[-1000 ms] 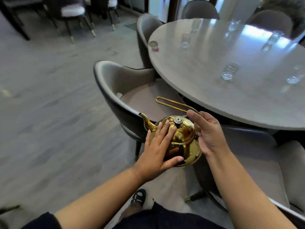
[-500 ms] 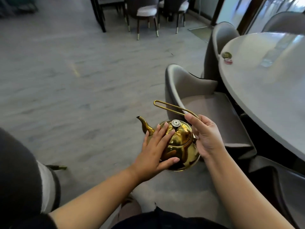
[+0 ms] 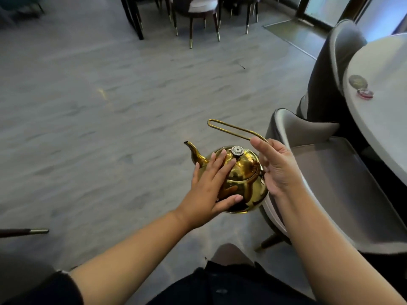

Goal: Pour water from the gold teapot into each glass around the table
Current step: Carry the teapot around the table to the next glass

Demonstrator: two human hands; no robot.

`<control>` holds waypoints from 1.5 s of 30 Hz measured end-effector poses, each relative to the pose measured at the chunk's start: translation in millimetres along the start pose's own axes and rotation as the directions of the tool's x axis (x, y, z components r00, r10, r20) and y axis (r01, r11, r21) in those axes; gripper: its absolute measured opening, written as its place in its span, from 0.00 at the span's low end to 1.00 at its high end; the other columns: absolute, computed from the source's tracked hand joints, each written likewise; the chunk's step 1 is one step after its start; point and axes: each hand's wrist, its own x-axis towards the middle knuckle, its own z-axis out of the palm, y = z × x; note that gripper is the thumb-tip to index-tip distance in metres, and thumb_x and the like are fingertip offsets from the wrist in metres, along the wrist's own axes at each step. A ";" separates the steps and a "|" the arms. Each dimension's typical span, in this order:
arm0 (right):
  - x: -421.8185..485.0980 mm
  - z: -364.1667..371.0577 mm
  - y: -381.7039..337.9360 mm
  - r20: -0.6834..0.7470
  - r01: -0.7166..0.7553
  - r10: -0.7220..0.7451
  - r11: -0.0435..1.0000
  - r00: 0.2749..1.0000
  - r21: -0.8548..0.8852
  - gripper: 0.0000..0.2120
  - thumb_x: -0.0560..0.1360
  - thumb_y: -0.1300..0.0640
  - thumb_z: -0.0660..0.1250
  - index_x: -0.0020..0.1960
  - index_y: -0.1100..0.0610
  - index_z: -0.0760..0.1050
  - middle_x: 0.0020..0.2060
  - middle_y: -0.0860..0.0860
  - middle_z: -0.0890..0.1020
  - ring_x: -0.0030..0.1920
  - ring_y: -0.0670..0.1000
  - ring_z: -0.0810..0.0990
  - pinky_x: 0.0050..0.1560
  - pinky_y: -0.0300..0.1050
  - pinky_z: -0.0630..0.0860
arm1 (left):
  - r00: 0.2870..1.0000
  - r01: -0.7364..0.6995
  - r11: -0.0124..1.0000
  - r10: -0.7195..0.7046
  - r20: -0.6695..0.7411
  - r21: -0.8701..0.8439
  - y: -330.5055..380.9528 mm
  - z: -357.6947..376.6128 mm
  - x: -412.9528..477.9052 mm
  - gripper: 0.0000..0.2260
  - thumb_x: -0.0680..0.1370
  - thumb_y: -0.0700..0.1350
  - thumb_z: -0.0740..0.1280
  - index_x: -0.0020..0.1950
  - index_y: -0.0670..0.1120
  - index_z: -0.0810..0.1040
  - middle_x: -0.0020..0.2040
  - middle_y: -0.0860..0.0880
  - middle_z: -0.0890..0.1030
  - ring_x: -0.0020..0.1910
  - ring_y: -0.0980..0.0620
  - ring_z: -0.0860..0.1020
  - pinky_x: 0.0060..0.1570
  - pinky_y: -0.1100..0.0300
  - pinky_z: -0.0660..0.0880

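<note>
Head view: the gold teapot (image 3: 242, 183) is up in the air between the two hands, over the grey plank floor (image 3: 110, 106) and just left of a grey padded chair (image 3: 330, 172). It sits close to upright, with its spout (image 3: 195, 151) pointing left and away from the person and its lid knob (image 3: 237, 150) on top.

The left hand (image 3: 209, 186) lies flat against the pot's left flank. Its fingers are straight and reach up over the shoulder of the lid almost to the knob, and the thumb is spread along the lower belly. It presses on the pot rather than wrapping round it.

The right hand (image 3: 277, 170) is at the pot's right side, where the long wire loop handle (image 3: 229, 127) comes down to the body. The wire runs in behind the palm. The forefinger stretches up along the wire and the other fingers curl inward, grasping the handle's root. The free end of the loop sticks out up and to the left, above the spout.

At the right edge is the pale round bench (image 3: 383, 119), well apart from the teapot, with the chair between them. Near the bench's rim lie a dark round disc (image 3: 357, 80) and a small red thing (image 3: 365, 93), just beside each other. A second grey chair (image 3: 326, 84) stands further along the bench. Dark chairs with brass-tipped legs (image 3: 198, 9) stand at the far side of the room.
</note>
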 end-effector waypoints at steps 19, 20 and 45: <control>327.7 29.5 -75.8 -0.100 0.140 -0.141 0.990 0.985 -0.019 0.16 0.65 0.60 0.70 0.20 0.52 0.73 0.17 0.44 0.74 0.21 0.39 0.73 0.32 0.34 0.74 | 0.979 -0.131 0.990 0.138 0.148 -0.054 -123.3 -77.7 342.6 0.32 0.73 0.67 0.53 0.73 0.63 0.44 0.75 0.62 0.38 0.74 0.60 0.36 0.70 0.51 0.33; 343.6 29.1 -79.4 -0.124 0.154 -0.155 0.988 0.980 -0.024 0.17 0.66 0.60 0.70 0.20 0.52 0.73 0.17 0.44 0.74 0.21 0.39 0.73 0.32 0.35 0.74 | 0.972 -0.158 0.986 0.165 0.168 -0.054 -129.8 -81.2 362.5 0.32 0.73 0.67 0.54 0.73 0.63 0.43 0.75 0.62 0.39 0.74 0.60 0.36 0.70 0.52 0.32; 500.6 -103.9 -189.7 -0.762 0.558 -0.413 0.826 0.499 -0.083 0.10 0.60 0.62 0.76 0.30 0.56 0.74 0.20 0.45 0.78 0.25 0.42 0.79 0.31 0.34 0.76 | 0.367 -0.707 0.612 0.746 0.556 -0.354 -65.6 -19.4 724.3 0.32 0.73 0.70 0.50 0.72 0.64 0.42 0.74 0.63 0.37 0.73 0.63 0.34 0.71 0.53 0.30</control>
